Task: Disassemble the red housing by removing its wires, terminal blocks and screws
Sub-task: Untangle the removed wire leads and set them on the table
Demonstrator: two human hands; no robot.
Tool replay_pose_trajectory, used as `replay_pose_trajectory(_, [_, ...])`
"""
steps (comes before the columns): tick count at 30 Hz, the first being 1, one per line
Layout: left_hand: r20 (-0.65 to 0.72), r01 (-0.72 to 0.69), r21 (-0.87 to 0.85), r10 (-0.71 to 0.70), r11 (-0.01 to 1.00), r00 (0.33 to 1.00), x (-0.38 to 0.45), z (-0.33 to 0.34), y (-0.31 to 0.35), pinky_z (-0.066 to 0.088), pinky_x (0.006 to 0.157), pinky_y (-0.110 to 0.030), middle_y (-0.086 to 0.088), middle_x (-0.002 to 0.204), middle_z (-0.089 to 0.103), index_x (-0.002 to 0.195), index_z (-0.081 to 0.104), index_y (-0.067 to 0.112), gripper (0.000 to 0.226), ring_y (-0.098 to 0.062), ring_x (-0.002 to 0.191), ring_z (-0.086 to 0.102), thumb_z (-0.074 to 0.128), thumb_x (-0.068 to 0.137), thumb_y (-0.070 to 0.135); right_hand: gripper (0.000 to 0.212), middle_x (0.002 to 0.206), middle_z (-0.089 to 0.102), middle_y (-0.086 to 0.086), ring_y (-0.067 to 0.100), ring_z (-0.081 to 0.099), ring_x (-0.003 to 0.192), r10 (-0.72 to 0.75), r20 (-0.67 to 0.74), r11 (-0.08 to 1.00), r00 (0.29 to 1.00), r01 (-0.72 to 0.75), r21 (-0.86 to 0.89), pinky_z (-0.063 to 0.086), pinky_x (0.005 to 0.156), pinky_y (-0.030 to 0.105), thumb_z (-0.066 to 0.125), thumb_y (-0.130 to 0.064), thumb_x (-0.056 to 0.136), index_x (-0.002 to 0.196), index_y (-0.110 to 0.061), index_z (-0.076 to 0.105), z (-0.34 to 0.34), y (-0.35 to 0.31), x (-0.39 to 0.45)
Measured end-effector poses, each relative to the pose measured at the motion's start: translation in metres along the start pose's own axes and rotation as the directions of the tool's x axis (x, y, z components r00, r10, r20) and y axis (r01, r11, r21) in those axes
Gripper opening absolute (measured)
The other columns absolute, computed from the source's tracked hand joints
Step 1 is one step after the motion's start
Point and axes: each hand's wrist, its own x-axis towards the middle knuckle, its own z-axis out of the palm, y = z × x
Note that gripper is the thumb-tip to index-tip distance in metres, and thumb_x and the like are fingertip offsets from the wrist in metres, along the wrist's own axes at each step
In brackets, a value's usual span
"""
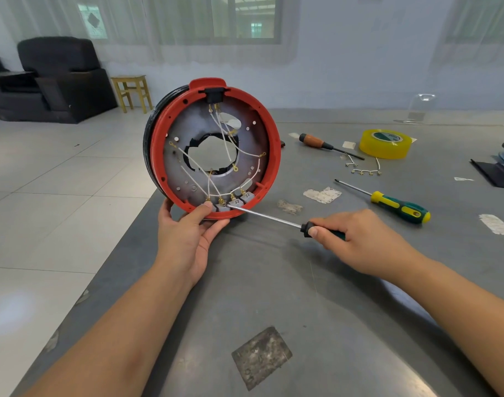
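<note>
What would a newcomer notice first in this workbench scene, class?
The round red plastic housing, stood on edge at the grey table's left edge, draws the eye, with white wires crossing its grey inner plate. The left hand grips its lower rim while the right hand holds a long-shafted screwdriver with its tip at the grey terminal blocks. A yellow tape roll lies far right.
</note>
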Motion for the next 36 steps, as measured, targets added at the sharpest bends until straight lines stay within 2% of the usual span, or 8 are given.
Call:
replay_pose_trajectory(3, [-0.004, 0.008, -0.024, -0.008, 1.0, 1.0, 0.001, -0.001, 0.0, 0.063, 0.086, -0.056, -0.021, 0.122, 0.074, 0.153, 0.041, 0.023, 0.073, -0.041, 0.099, 0.078, 0.068, 0.094, -0.009, 0.06, 0.085, 0.071, -0.006, 0.013, 0.062, 0.076, -0.006, 0.001, 0.999, 1.0, 0.006, -0.039, 0.054, 0.068, 0.042, 0.027, -0.072, 0.095, 0.116, -0.034, 0.069, 0.004, -0.004, -0.001])
replay_pose_trajectory(9, [-0.01, 0.007, -0.039, -0.007, 0.999, 1.0, 0.0, -0.001, 0.001, 0.064, 0.084, -0.056, -0.021, 0.126, 0.072, 0.153, 0.04, 0.022, 0.072, -0.041, 0.099, 0.078, 0.068, 0.094, -0.01, 0.074, 0.088, 0.071, -0.006, 0.013, 0.062, 0.078, 0.0, 0.037, 0.997, 0.999, 0.003, -0.082, 0.055, 0.07, 0.042, 0.016, -0.077, 0.092, 0.117, -0.031, 0.069, 0.006, -0.009, -0.003])
replay_pose_trajectory(15, [-0.008, 0.003, -0.036, -0.003, 0.999, 1.0, -0.002, -0.001, 0.001, 0.063, 0.086, -0.058, -0.021, 0.129, 0.07, 0.153, 0.038, 0.023, 0.073, -0.042, 0.1, 0.077, 0.068, 0.095, -0.009, 0.072, 0.092, 0.072, -0.005, 0.014, 0.064, 0.08, 0.0, 0.058, 0.998, 0.998, 0.003, -0.064, 0.056, 0.072, 0.044, 0.018, -0.075, 0.091, 0.118, -0.033, 0.069, 0.006, -0.008, -0.002])
replay_pose_trajectory(20, [-0.003, -0.004, -0.04, 0.004, 0.999, 1.0, -0.004, -0.001, 0.001, 0.063, 0.086, -0.058, -0.022, 0.126, 0.071, 0.15, 0.039, 0.021, 0.07, -0.043, 0.1, 0.077, 0.068, 0.095, -0.009, 0.053, 0.084, 0.07, -0.009, 0.011, 0.062, 0.072, 0.022, 0.07, 0.999, 0.997, -0.019, -0.042, 0.054, 0.065, 0.041, 0.027, -0.066, 0.096, 0.116, -0.037, 0.067, 0.008, -0.003, -0.002])
replay_pose_trajectory(23, [-0.009, -0.002, -0.043, 0.002, 0.999, 1.0, -0.004, 0.0, 0.001, 0.064, 0.084, -0.056, -0.021, 0.125, 0.072, 0.15, 0.037, 0.022, 0.071, -0.042, 0.099, 0.077, 0.07, 0.094, -0.007, 0.044, 0.08, 0.065, -0.013, 0.008, 0.059, 0.072, 0.008, 0.078, 0.998, 0.997, -0.003, -0.057, 0.049, 0.059, 0.031, 0.027, -0.063, 0.099, 0.11, -0.042, 0.064, 0.01, -0.002, -0.001])
replay_pose_trajectory(26, [-0.014, -0.002, -0.04, 0.002, 0.999, 1.0, -0.004, 0.0, 0.001, 0.065, 0.082, -0.054, -0.021, 0.124, 0.071, 0.149, 0.035, 0.022, 0.071, -0.04, 0.097, 0.078, 0.071, 0.094, -0.006, 0.034, 0.082, 0.065, -0.013, 0.008, 0.059, 0.073, 0.01, 0.077, 0.998, 0.997, -0.005, -0.06, 0.048, 0.06, 0.03, 0.033, -0.055, 0.103, 0.111, -0.042, 0.063, 0.011, -0.001, -0.001])
replay_pose_trajectory(32, [-0.024, -0.005, -0.021, 0.004, 1.0, 1.0, -0.003, 0.0, 0.0, 0.066, 0.08, -0.05, -0.022, 0.124, 0.072, 0.149, 0.035, 0.022, 0.072, -0.037, 0.098, 0.078, 0.073, 0.093, -0.004, 0.034, 0.089, 0.068, -0.014, 0.007, 0.06, 0.079, 0.008, 0.051, 0.999, 0.999, -0.006, -0.038, 0.053, 0.068, 0.036, 0.036, -0.052, 0.104, 0.117, -0.041, 0.065, 0.01, 0.003, -0.001])
replay_pose_trajectory(36, [-0.016, -0.012, -0.021, 0.012, 1.0, 1.0, -0.003, 0.001, 0.001, 0.065, 0.081, -0.052, -0.022, 0.122, 0.073, 0.15, 0.034, 0.022, 0.075, -0.038, 0.098, 0.078, 0.074, 0.092, -0.005, 0.028, 0.081, 0.062, -0.029, -0.003, 0.058, 0.086, 0.0, -0.029, 1.0, 1.0, 0.0, 0.003, 0.041, 0.062, 0.013, 0.039, -0.048, 0.106, 0.121, -0.043, 0.062, 0.012, 0.012, -0.002])
